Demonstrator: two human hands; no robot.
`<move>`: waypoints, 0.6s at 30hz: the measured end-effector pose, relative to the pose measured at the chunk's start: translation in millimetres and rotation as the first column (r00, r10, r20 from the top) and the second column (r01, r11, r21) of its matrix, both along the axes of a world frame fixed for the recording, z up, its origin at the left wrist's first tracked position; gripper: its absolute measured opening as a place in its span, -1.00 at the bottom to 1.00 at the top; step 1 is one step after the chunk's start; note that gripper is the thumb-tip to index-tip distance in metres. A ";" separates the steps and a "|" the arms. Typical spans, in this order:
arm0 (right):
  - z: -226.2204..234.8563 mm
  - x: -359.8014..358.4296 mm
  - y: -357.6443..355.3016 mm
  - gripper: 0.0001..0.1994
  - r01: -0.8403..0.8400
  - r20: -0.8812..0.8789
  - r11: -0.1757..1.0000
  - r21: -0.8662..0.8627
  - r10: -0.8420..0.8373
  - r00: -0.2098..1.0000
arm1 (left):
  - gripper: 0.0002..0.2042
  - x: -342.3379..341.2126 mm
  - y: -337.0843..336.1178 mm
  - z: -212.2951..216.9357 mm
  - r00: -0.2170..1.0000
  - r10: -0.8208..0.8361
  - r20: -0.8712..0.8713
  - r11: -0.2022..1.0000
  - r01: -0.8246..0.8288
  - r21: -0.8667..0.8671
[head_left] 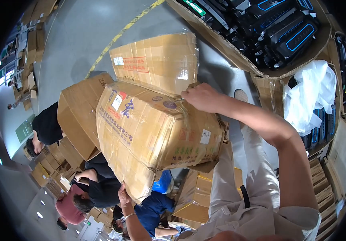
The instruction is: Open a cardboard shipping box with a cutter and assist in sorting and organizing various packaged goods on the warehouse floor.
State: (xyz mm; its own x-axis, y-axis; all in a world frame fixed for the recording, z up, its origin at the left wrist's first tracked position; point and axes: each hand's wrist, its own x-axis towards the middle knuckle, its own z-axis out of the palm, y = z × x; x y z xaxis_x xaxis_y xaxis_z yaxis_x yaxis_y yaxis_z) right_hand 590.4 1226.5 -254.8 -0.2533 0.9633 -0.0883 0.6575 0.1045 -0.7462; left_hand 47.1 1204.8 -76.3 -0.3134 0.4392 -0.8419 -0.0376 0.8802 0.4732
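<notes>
A large brown cardboard box (134,124), taped and printed, is tilted in front of me. My right hand (201,97) is closed on its upper edge, near the corner next to a raised cardboard panel. At the lower left corner, my left hand (123,195) grips the box's edge, part of its fingers hidden by the cardboard. The tall panel (155,60) stands up behind the box's upper edge; whether it is a flap or a separate carton I cannot tell. What the box holds is hidden.
At upper right, a big open carton (237,54) holds black parts with blue trim. Crumpled clear plastic (313,94) lies beside it. Another carton (80,116) adjoins my box on the left. Several people stand at lower left. Wooden pallets (321,188) lie at right; a yellow line (124,30) crosses the floor.
</notes>
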 end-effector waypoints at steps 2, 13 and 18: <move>-15.6 0.7 -4.8 -0.91 -0.031 0.036 0.999 -0.008 0.031 0.999 | -0.56 -4.4 0.1 -0.5 1.000 -0.002 0.021 1.000 0.002 0.003; -9.4 -2.8 -15.0 -0.88 -0.107 -0.029 0.993 0.044 0.108 0.994 | -0.57 -0.8 1.6 3.7 0.999 -0.033 -0.007 0.999 0.033 0.001; -17.4 -20.1 -29.4 -0.83 -0.173 0.150 0.985 -0.021 0.175 0.973 | -0.56 -5.0 3.4 9.9 0.999 -0.053 -0.001 0.998 0.054 0.031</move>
